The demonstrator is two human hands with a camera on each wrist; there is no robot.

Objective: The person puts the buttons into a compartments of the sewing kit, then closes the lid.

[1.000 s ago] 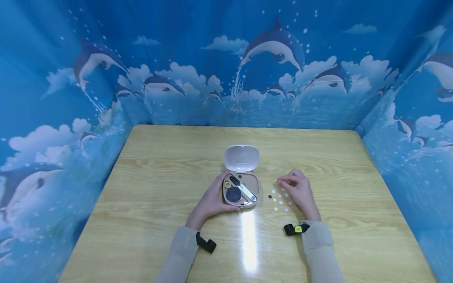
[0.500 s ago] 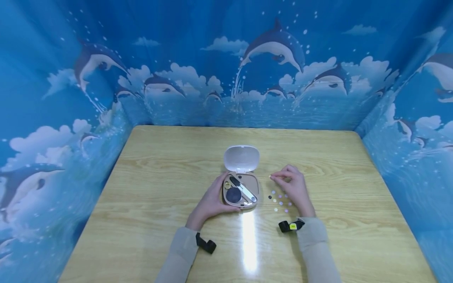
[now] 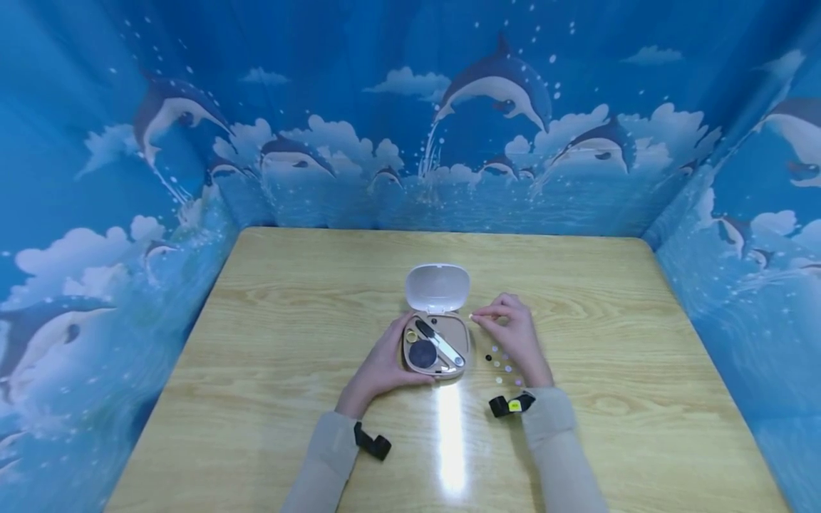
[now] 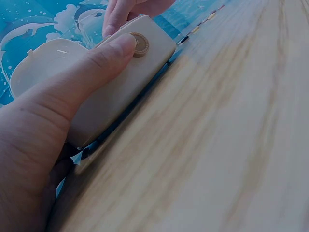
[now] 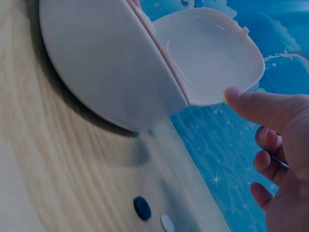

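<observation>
Table [image 3: 308, 299] is bearing open case [image 3: 457, 329]; left hand [image 3: 387, 361] is gripping it, right hand [image 3: 514, 332] is pinching pale button [image 3: 471, 315] just beside its rim. One dark piece [image 3: 434, 321] is already lying inside; loose buttons [image 3: 489, 358] are remaining on table.

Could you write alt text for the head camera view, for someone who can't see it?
At a wooden table, a left hand holds an open case while the right hand pinches a pale piece beside it. Small discs lie nearby; a dolphin-print backdrop rises behind.
</observation>
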